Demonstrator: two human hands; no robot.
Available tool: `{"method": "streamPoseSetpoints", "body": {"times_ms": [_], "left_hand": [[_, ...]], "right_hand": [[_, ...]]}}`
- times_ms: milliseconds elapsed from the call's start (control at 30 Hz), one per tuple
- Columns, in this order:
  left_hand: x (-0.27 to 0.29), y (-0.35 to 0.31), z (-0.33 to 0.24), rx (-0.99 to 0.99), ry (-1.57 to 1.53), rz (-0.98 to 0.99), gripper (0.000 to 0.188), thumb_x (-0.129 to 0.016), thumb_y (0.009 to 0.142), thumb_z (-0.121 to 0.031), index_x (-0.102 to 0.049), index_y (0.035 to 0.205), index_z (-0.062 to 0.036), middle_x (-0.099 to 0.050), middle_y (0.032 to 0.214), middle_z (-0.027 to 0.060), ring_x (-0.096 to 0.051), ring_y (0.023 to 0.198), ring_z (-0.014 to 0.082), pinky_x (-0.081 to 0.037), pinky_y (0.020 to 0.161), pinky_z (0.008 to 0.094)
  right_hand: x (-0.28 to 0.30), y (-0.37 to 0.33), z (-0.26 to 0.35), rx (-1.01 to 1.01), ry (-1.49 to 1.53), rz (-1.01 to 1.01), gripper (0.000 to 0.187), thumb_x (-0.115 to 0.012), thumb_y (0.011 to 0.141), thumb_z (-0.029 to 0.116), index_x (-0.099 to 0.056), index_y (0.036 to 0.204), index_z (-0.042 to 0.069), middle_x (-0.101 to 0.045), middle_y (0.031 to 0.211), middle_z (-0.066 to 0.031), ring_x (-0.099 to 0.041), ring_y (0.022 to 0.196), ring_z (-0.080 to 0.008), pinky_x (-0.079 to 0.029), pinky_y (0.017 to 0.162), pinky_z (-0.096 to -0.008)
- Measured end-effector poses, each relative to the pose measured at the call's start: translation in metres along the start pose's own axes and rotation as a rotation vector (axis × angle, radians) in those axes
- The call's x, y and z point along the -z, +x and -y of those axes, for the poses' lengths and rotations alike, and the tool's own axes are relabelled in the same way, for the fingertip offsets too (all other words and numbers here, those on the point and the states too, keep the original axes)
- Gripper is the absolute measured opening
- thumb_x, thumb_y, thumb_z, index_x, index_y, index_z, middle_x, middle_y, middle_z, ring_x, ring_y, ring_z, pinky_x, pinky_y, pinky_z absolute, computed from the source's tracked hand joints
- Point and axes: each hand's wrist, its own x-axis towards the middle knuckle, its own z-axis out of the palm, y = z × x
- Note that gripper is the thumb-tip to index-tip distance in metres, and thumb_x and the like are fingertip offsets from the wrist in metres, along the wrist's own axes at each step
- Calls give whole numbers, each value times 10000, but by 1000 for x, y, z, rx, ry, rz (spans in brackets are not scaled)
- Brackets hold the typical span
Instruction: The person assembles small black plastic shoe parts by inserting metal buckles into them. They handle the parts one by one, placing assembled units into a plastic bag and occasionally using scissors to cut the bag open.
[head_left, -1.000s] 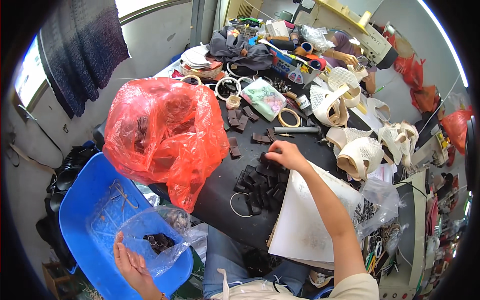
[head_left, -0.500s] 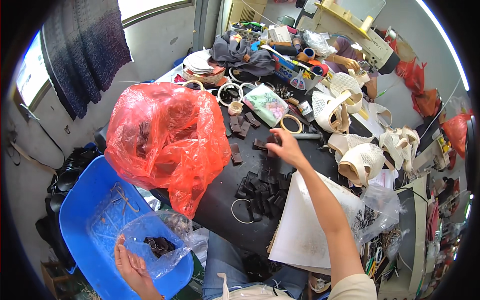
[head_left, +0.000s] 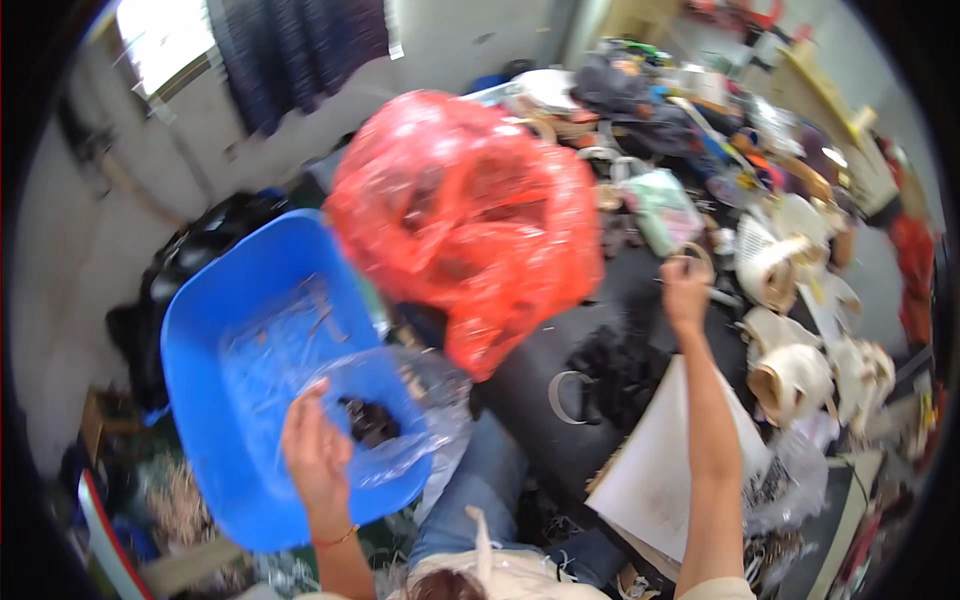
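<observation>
At left, loosely curled fingers [head_left: 297, 432] touch clear bag [head_left: 432, 388].

a glaring white window [head_left: 165, 42] at my upper left, a dark blue curtain [head_left: 300, 62] hanging beside it in folds, pale grey wall [head_left: 430, 72] I see blurred behind, black-topped worktable [head_left: 532, 362] stretching away from me

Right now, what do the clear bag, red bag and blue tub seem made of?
Clear bag: probably thin plastic film, glossy, see-through and crinkled. Red bag: likely thin plastic too, shiny, translucent, wrinkled. Blue tub: probably hard plastic, smooth, evenly coloured, holding its shape.
</observation>
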Motion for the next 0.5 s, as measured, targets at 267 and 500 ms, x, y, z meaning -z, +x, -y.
{"method": "streamPoseSetpoints", "body": {"times_ms": [267, 500], "left_hand": [[13, 7, -1, 25, 27, -43, 232, -490, 958, -159, -578, 1116, -15, -335, 532, -90, -249, 403, -2, -259, 362, 176], [21, 4, 2, -558, 1165, 14, 401, -473, 943, -231, -521, 1204, 70, -521, 1186, 284, -515, 1080, 387, -439, 896, 469]], "right_hand": [[101, -21, 287, 293, 994, 675, 196, -595, 830, 155, -622, 1012, 87, -660, 949, -94, -636, 826, -237, -497, 728, -334], [79, -64, 286, 529, 1155, 653, 460, -647, 743, 199, -517, 1146, 18, -530, 1104, -184, -527, 1037, -356, -441, 890, -412]]}}
